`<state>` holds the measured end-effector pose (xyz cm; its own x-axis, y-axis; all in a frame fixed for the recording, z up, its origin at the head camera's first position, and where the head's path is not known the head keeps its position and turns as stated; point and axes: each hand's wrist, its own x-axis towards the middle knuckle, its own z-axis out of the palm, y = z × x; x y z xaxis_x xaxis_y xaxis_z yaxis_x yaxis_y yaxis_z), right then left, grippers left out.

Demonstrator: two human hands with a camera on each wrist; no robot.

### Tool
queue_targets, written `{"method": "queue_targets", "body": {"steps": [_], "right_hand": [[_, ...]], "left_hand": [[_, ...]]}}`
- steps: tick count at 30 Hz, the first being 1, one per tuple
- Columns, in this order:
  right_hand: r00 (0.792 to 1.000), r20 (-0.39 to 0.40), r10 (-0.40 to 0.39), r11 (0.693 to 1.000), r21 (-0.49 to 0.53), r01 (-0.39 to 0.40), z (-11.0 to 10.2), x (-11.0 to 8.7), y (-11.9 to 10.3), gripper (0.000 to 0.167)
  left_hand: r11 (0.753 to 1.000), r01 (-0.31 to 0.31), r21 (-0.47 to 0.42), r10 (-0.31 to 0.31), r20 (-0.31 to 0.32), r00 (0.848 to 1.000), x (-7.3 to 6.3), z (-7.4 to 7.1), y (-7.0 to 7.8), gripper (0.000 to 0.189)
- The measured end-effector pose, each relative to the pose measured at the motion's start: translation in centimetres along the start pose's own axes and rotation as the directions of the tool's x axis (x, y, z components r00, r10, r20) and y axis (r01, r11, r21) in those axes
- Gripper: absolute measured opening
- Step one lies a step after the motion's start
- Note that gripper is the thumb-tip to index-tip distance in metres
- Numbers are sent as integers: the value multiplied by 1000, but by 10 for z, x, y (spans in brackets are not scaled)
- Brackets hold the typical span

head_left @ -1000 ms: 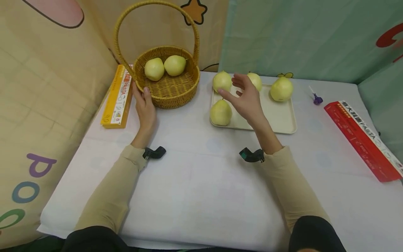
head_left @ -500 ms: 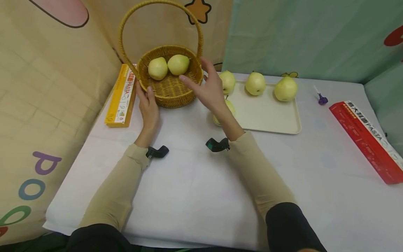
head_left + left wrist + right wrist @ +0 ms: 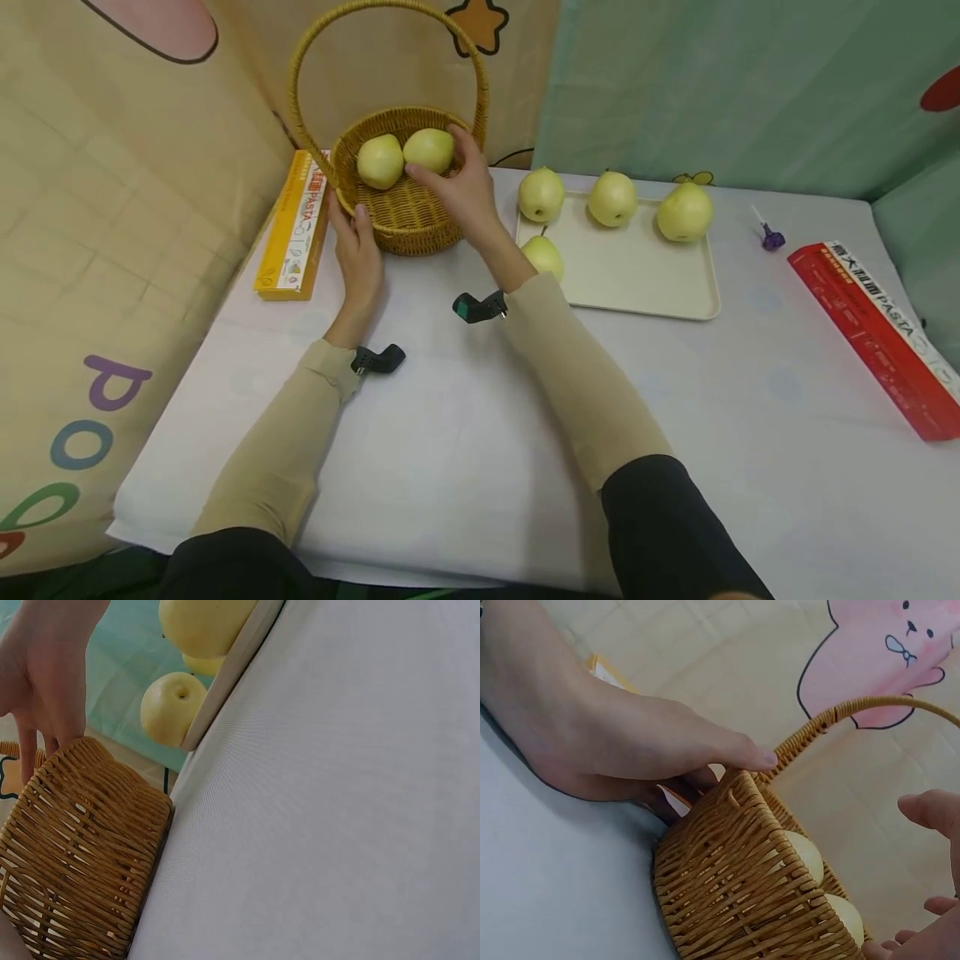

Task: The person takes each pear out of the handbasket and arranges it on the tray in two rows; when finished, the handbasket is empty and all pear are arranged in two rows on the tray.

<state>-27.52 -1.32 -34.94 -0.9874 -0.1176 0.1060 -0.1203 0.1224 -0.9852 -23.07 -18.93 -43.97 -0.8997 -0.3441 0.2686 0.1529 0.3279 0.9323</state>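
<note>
A brown wicker basket [image 3: 416, 242] with a tall hoop handle stands at the back left. Inside it lie two pale yellow-green pears, a left pear [image 3: 379, 162] and a right pear [image 3: 426, 150]. My left hand [image 3: 360, 262] rests against the basket's near left side; in the right wrist view its thumb [image 3: 754, 756] touches the rim by the handle's base. My right hand [image 3: 468, 192] reaches over the basket's right rim, fingers spread from thumb, fingertips right at the right pear. In the left wrist view its fingertips are hidden behind the wicker wall [image 3: 82, 847].
A cream tray [image 3: 637, 279] bearing several pears, including a near one [image 3: 542, 257], lies right of the basket. A yellow pasta box [image 3: 288, 242] sits left of it. Farther right are a purple-wrapped lollipop [image 3: 771, 239] and a red pasta box [image 3: 873, 333]. Curtains hang behind.
My right hand has moved left from above the tray, over the basket's rim, to the right pear. My left hand stays at the basket's side. The view has shifted slightly.
</note>
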Motion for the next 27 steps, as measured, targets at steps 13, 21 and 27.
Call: {"method": "queue_targets", "body": {"steps": [13,21,27], "right_hand": [[982,59,178,984,-20,-177,14,40,3,94],[979,-38,198,961,-188,-202,21,50,9,85],[968,-47,246,940,-229,-251,21,56,12,83]], "left_hand": [[1000,-7,0,7,-28,1000,-1,-3,-1,69],[1000,4,-16,-4,-14,1000,-3,3,-1,71],[1000,1,-15,-1,-26,1000,-3,8,1,69]]}}
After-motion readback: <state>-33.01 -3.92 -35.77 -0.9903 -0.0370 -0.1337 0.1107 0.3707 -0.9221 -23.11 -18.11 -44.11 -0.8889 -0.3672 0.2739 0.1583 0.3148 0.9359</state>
